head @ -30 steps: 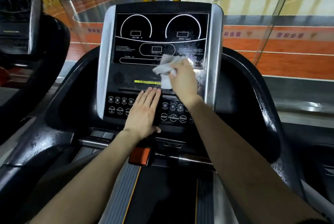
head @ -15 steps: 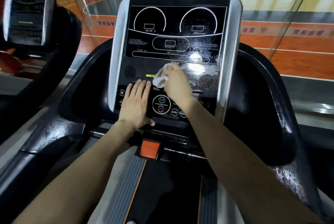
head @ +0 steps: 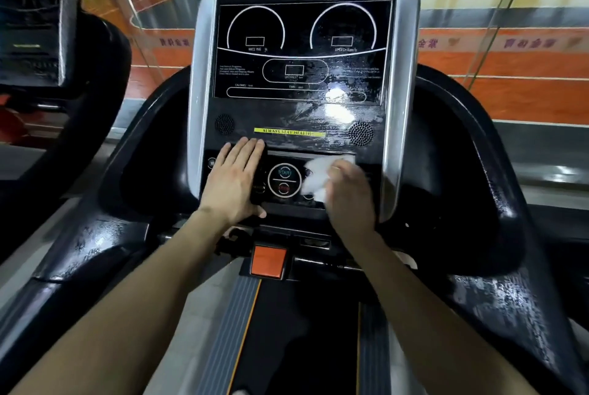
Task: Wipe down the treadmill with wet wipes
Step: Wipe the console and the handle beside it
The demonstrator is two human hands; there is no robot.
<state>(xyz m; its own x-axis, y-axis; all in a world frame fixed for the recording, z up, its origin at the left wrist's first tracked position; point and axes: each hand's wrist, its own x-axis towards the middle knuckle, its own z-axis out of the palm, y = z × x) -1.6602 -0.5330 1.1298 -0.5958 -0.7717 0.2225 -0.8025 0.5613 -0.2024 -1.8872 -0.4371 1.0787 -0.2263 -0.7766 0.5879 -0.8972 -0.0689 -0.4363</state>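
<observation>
The treadmill console stands upright in front of me, black with silver side bars and wet streaks on its lower right part. My left hand lies flat with straight fingers on the left side of the button panel. My right hand holds a crumpled white wet wipe against the right side of the button panel, just right of the round START/STOP dial.
Black curved handrails flank the console, the right one streaked with moisture. An orange safety key block sits below the console above the belt. A second treadmill stands at the left. A glass wall is behind.
My right hand has carried the wipe down and right, from the strip under the display to the button panel. The left hand has stayed flat on the left buttons. The view has shifted.
</observation>
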